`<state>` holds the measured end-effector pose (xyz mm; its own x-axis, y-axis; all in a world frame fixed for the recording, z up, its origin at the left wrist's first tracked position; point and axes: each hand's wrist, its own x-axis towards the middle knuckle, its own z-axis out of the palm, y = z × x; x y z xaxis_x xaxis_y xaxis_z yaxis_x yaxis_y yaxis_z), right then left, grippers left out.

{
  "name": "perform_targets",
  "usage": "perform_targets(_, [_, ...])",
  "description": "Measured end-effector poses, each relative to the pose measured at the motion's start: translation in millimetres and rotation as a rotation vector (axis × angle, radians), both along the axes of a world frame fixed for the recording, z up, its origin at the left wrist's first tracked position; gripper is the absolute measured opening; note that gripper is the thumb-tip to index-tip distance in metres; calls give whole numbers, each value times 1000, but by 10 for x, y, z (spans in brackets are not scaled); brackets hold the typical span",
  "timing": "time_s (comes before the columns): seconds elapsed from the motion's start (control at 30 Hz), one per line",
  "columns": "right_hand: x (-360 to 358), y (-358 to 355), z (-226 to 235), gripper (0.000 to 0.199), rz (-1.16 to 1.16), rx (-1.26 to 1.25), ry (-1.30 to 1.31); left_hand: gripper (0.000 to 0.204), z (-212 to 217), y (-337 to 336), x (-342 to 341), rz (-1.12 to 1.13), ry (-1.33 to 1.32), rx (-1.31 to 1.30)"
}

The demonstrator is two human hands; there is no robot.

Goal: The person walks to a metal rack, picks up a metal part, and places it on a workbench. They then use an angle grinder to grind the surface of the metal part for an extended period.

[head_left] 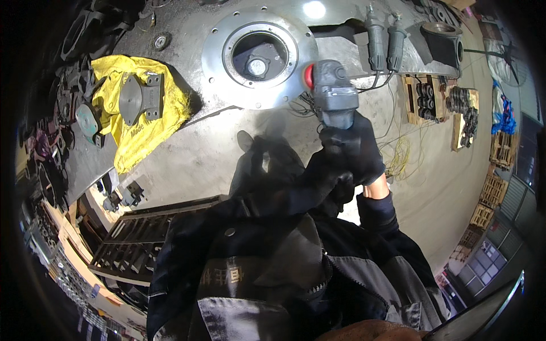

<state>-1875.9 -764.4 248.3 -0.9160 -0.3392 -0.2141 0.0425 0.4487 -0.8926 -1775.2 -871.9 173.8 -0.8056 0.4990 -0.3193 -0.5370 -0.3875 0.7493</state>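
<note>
My right hand (365,150), in a black glove, is wrapped round the rear of a grey and black handheld grinder (336,88). Close beside it, my left hand (329,166), gloved in black too, is closed at the tool's lower end; its fingers are partly lost in the dark. The grinder's red disc (309,75) meets the right rim of a round metal flange (220,84). This flange lies flat on the bench, with bolt holes round its edge and a wide central opening. Inside the opening shows a dark knob-shaped part (257,67).
Left of the flange, a yellow sack (135,145) lies under a metal bracket (132,99). Two more power tools (375,42) rest at the back right, with cables trailing off the bench edge. Pallets of dark parts (425,99) stand on the floor at right; a dark rack (128,250) is lower left.
</note>
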Motion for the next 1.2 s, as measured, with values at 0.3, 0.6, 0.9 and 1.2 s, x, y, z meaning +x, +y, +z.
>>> perform_targets(0.3, [136, -34, 40, 11, -221, 55, -319, 17, 91, 24, -72, -1, -32, 10])
perform_targets(0.6, [320, 1, -126, 10, 160, 261, 307, 18, 144, -31, 4, -17, -43, 11])
perform_targets(0.9, [-35, -25, 31, 12, -223, -230, -307, 19, 212, 22, -220, 11, -60, 6])
perform_targets(1.2, [-521, 125, 78, 13, -215, -307, -456, 21, 197, 146, -573, 47, -65, 24])
